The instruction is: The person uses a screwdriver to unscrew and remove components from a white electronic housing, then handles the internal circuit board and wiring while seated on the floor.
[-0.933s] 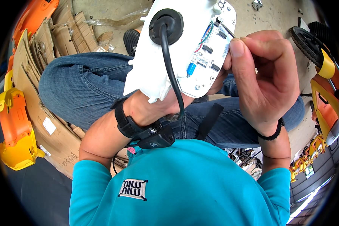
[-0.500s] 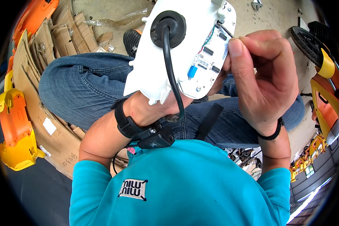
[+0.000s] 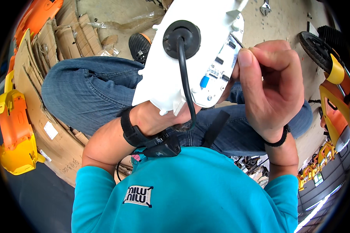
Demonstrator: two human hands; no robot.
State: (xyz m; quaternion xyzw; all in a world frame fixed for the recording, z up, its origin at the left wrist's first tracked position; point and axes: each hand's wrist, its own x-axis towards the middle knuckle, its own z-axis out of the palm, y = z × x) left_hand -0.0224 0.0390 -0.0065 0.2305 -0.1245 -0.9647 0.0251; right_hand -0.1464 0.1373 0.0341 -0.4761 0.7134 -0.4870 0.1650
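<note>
At the far left, an orange and yellow plastic shell (image 3: 17,134) is seen, curved like an open trough; its inside cannot be made out. Beside it, flattened cardboard (image 3: 64,37) is stacked, with a white label (image 3: 50,130) stuck on and dark handwriting marked on its lower part. A turquoise shirt (image 3: 206,190) is worn, and a pale patch (image 3: 138,195) with dark block lettering is set on its chest. Near the centre, above denim-covered legs, a white housing (image 3: 153,77) is supported from beneath by the left hand (image 3: 165,119), mostly hidden, so whether its fingers are spread or pressed together cannot be told. A black cable (image 3: 186,83) is led out through a round black grommet (image 3: 169,40). Along the housing's right edge, a circuit board (image 3: 217,70) is exposed, fitted with black chips and a blue component (image 3: 204,81); small blue print is borne on it. At the board's upper right, a thin dark piece (image 3: 237,41) is pinched between thumb and forefinger of the right hand (image 3: 274,85). At the far right, a black wheel (image 3: 317,50) is seen above yellow and orange parts (image 3: 334,112)
</note>
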